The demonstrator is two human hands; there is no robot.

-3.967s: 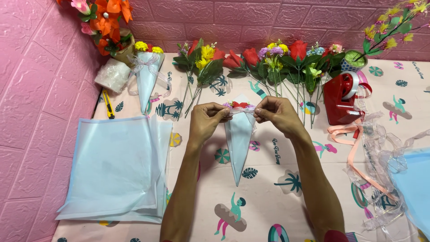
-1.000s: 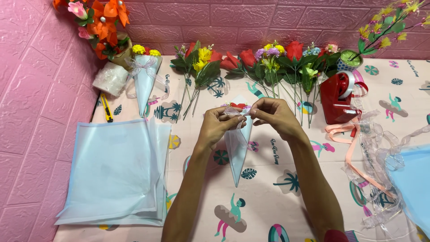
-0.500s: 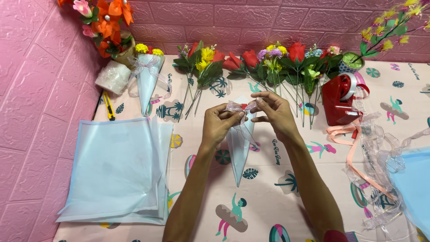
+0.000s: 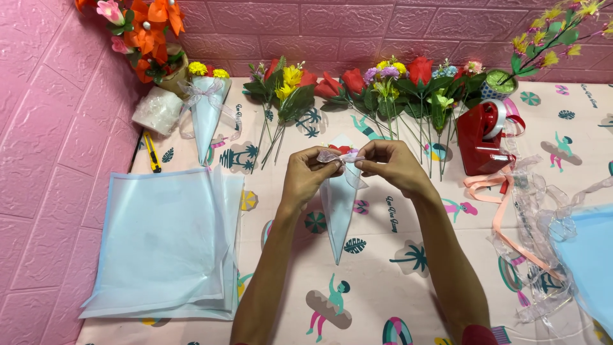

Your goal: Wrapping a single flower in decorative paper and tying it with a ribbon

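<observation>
Pink brick-patterned walls are enclosing the worktop (image 4: pixel 408 268), which is carrying a pale pink cloth printed with palm trees and figures. Both hands are working together at the mouth of a light blue paper cone (image 4: pixel 337 207), which is lying point-down toward the person near the middle of the cloth, red petals showing at its top. The left hand (image 4: pixel 306 176) and the right hand (image 4: pixel 391 165) are each pinching one loop of a sheer ribbon bow (image 4: pixel 341 157), fingertips closed on the ribbon. Judged step: the bow is being tightened and shaped. The next move is calling for an even outward pull on both loops while the cone is kept from sliding.

Against the frame four seconds back, the hands are sitting closer together and the loops are now visibly formed. The stack of blue wrapping sheets (image 4: pixel 163 243), the finished wrapped cone (image 4: pixel 207 115) and the red tape dispenser (image 4: pixel 484 137) are remaining unmoved.
</observation>
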